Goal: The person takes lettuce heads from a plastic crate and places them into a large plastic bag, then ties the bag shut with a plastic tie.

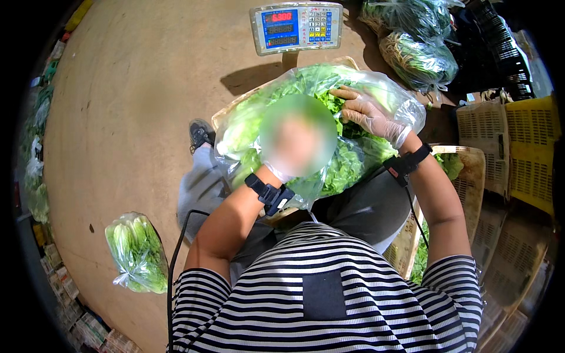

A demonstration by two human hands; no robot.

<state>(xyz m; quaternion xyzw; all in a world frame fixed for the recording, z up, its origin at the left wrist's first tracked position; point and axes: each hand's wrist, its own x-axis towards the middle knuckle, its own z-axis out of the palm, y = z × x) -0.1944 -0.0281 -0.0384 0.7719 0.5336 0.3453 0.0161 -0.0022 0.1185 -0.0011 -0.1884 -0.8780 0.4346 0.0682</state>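
Note:
A large clear plastic bag (408,103) of green leafy lettuce (348,165) lies in front of me, across a pale plastic crate (220,115). My right hand (368,114), in a thin translucent glove, rests with its fingers spread on the lettuce leaves at the bag's upper right. My left hand (298,143) is over the middle of the same bag. A round blur covers that hand, so its fingers and anything in them are hidden. Black straps with small devices sit on both wrists.
An electronic scale display (296,28) stands beyond the crate. A tied bag of lettuce (136,251) lies on the floor (132,132) at left. Bagged greens (419,57) are at upper right. A crate holding greens (470,176) and a yellow crate (532,154) stand at right.

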